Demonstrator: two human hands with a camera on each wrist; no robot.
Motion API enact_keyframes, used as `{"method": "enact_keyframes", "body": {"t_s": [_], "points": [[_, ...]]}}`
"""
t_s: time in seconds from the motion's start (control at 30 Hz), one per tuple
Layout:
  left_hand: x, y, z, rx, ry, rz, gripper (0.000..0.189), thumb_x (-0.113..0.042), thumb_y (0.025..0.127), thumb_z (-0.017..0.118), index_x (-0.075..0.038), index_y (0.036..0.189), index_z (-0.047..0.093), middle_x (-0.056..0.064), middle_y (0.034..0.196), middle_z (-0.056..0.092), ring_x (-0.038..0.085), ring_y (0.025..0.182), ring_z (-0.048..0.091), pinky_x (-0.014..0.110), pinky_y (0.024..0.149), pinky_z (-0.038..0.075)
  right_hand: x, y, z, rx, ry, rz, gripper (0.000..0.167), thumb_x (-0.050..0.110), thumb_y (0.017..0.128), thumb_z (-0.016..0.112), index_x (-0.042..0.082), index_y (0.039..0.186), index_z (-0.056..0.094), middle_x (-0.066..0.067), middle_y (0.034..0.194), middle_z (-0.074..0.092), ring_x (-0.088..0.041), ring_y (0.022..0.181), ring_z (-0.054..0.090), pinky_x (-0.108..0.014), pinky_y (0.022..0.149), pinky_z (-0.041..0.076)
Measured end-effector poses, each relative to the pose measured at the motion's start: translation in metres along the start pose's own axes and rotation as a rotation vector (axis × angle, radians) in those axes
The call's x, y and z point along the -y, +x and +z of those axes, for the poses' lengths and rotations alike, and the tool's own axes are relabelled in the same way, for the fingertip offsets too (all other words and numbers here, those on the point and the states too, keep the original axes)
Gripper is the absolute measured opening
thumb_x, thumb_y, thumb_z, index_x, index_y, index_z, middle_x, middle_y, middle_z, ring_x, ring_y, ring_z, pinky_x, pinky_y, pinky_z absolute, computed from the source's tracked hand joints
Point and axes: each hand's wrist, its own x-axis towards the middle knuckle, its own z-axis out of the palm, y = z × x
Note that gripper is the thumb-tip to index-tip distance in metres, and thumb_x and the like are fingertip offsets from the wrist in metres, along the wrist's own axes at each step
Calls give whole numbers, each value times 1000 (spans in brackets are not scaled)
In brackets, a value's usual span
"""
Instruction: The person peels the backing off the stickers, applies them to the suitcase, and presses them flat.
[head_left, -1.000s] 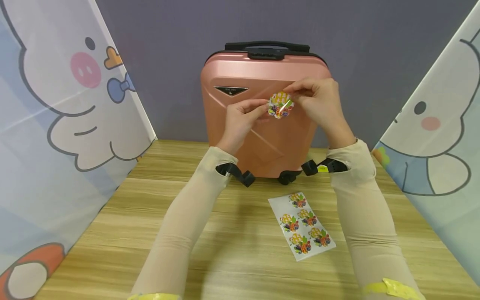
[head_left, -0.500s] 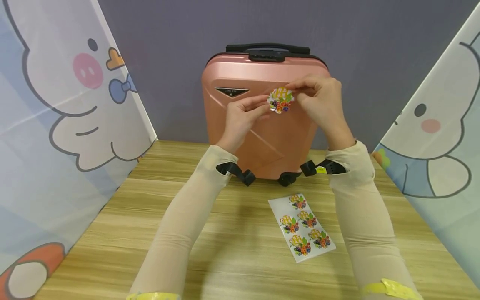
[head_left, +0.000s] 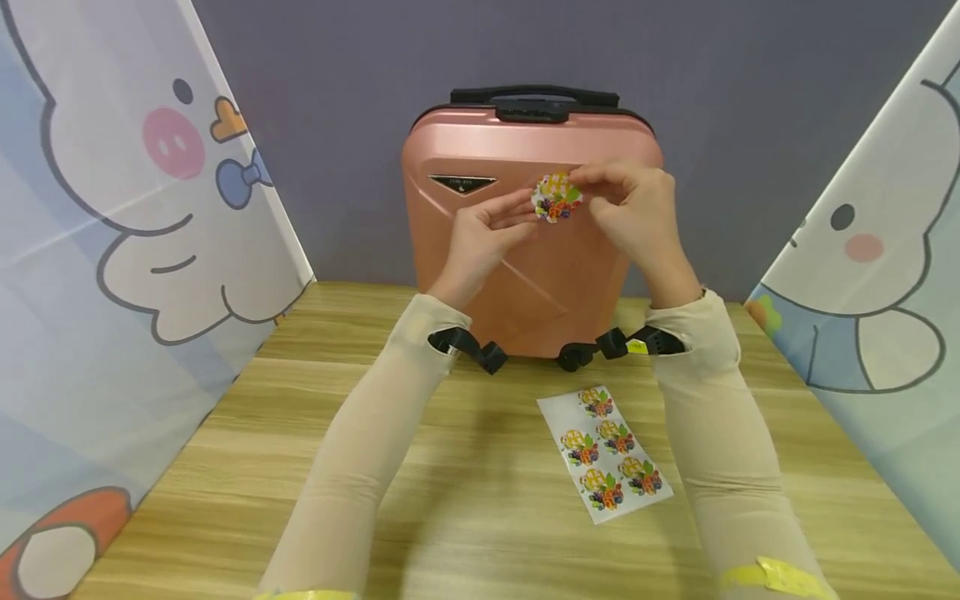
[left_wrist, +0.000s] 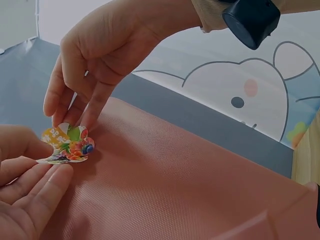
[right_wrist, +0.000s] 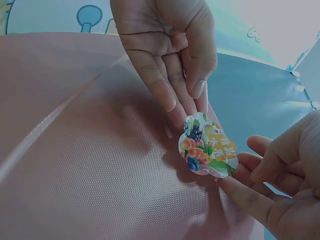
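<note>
A flower-shaped fruit sticker (head_left: 557, 198) is held up between both hands, in front of a pink suitcase (head_left: 517, 287). My left hand (head_left: 483, 242) touches its left edge with outstretched fingertips; the thumb (right_wrist: 201, 65) stands apart from it in the right wrist view. My right hand (head_left: 637, 217) reaches its upper right edge with fingertips, and its thumb is separated from the sticker by a narrow gap. In the left wrist view the sticker (left_wrist: 75, 145) looks slightly bent. The parts of the fingertips behind it are hidden.
On the wooden table (head_left: 315, 467) lies a white sticker sheet (head_left: 558, 408) bearing several matching fruit stickers. The suitcase stands upright by the grey back wall (head_left: 337, 125), its black handle (head_left: 536, 89) on top. Cartoon-printed panels (head_left: 172, 250) flank both sides.
The sticker has shifted slightly up and left, and its glare has gone. Both thumbs have eased away from its edges. The suitcase and the sheet stay in place.
</note>
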Motion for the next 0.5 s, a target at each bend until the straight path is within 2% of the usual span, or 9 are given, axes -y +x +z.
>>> {"method": "enact_keyframes", "body": {"t_s": [0.27,0.5], "points": [[-1,-3,1,67,43,-23,48,17,86,66,8,133,58,28,123,63,34,112,65,32,92,55,-2,-4,-1,25,37,13,27,-11,87,55,-3,99,78,-12,109,73,-10,96,68,-15,77,54],[-1,-3,0,59,21,-29,53,19,86,64,6,137,56,27,126,62,33,114,64,32,93,54,-1,-6,-1,44,72,10,29,-13,86,53,-4,100,77,-12,112,72,-20,99,69,-17,80,55]]}}
